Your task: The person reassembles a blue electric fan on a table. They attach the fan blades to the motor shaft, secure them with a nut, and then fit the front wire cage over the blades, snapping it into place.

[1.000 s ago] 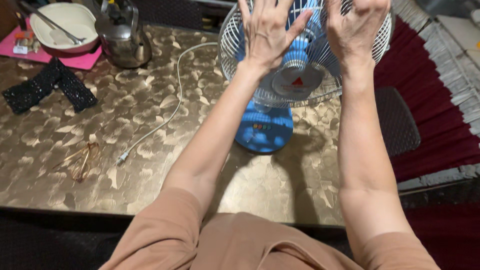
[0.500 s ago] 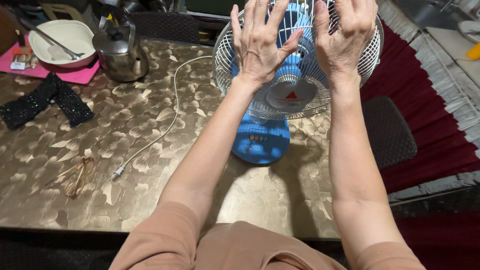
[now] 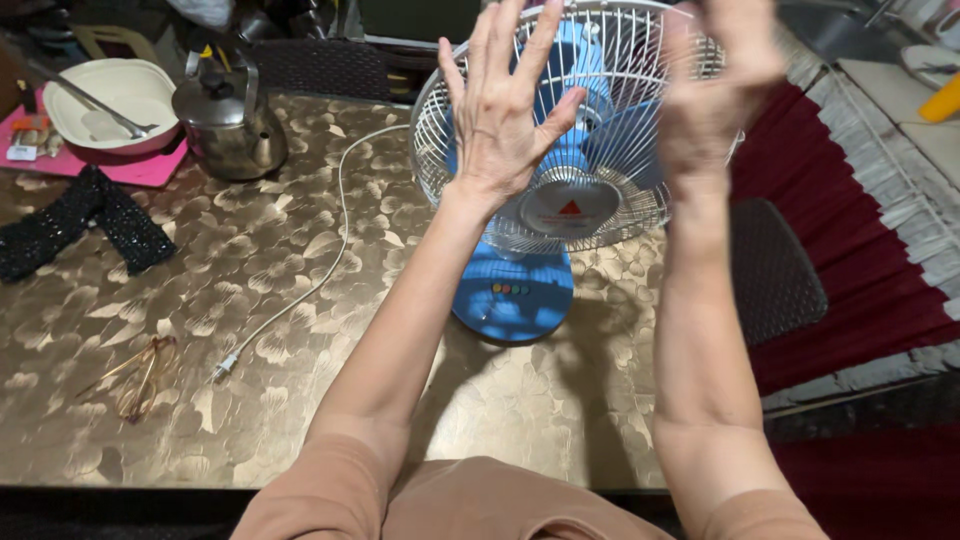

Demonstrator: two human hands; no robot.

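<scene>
Two hands raised before a blue fan (image 3: 545,215) standing at the far middle of a gold flower-patterned worktop (image 3: 250,300). White wire guard upright, blue base below with small coloured buttons. Left hand (image 3: 497,120) in front of the guard's left half, fingers spread wide, holding nothing. Right hand (image 3: 715,100) at the guard's right edge, blurred; fingers loosely curled, contact impossible to tell. White cord (image 3: 325,245) trailing left to its plug. Far left: steel kettle (image 3: 225,115), bowl (image 3: 100,105), black knit cloth (image 3: 75,225). Near left: spectacles (image 3: 135,375).
</scene>
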